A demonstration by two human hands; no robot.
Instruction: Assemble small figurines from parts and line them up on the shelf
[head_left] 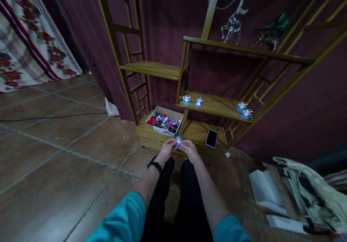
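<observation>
Between my two hands, in front of the shelf unit, is a small purple-and-white figurine (179,141) on a purple base, held upright. My left hand (168,146) pinches it from the left, and my right hand (189,148) pinches it from the right. Just beyond them, a cardboard box (180,129) on the lowest shelf holds a jumble of red, black, purple and white figurine parts. A similar purple figurine (198,102) stands on the middle shelf, beside a blue-based figurine (186,100). Two more blue-based figurines (246,113) stand at that shelf's right end.
A phone (211,139) lies on the lower shelf, right of the box. Above, the top shelf (249,51) carries a clear deer figure (233,26) and a dark green statue (275,32). White boxes (267,191) and a pale cloth bag (311,191) lie on the floor at right.
</observation>
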